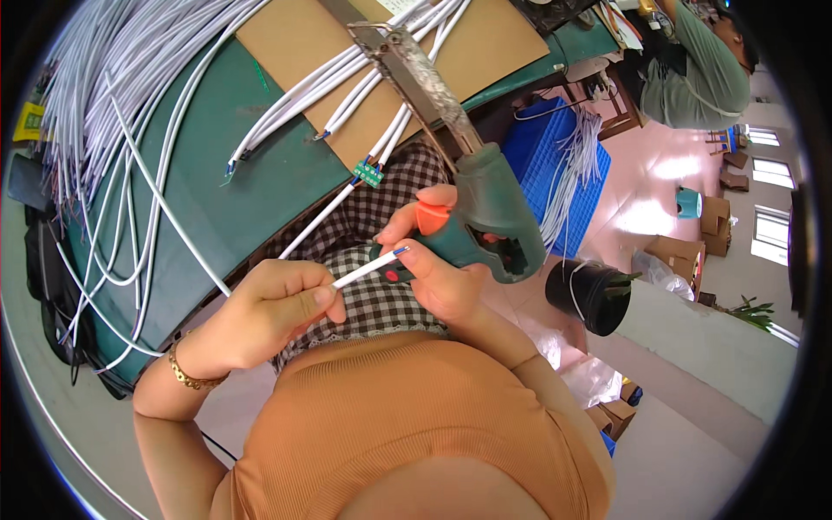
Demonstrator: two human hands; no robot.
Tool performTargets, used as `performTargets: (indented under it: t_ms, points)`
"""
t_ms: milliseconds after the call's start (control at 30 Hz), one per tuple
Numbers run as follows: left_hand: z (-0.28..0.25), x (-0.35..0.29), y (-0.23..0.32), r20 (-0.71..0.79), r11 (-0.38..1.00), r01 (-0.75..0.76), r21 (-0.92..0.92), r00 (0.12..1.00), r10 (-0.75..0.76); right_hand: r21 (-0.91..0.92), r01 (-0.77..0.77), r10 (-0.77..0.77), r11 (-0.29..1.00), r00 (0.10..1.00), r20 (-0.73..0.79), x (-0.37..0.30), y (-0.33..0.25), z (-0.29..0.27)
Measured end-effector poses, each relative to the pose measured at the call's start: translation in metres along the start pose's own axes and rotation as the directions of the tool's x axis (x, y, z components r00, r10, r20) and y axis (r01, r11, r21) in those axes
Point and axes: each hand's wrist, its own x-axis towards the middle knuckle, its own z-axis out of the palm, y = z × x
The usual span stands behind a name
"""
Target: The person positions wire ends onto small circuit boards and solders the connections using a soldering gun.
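Note:
My left hand [282,308] is closed in a pinch around a white cable [357,274]. Blue wire tips show at its end, close against my right thumb. My right hand [438,277] wraps the handle of a dark green power tool [498,208], with a finger by its orange trigger [431,217]. A long worn metal bar [425,82] runs from the tool's nose over the table. Just beyond my hands, a small green terminal block [368,173] joins white cables; it is above my checked apron. Part of the tool's handle is hidden by my fingers.
White cables [104,95] are heaped on the green table [204,165] at left. More lie across brown cardboard [299,52]. A blue crate [546,156] with cables, a black bucket [589,295] and cartons [676,260] stand at right. Another person [698,78] sits at far right.

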Motion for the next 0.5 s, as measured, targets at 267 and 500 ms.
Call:
performTargets:
  t_ms: [267, 500]
  points:
    - [0.001, 0.012, -0.011, -0.016, 0.999, -0.010, -0.046, 1.000, 0.009, -0.001, 0.024, -0.024, 1.000, 0.997, -0.071, -0.005, -0.004, 0.006]
    - [0.035, 0.039, -0.013, -0.186, 0.707, -0.484, 0.516, 0.742, 0.644, -0.026, 0.137, -0.138, 0.990, 0.990, -0.037, 0.000, 0.001, -0.004]
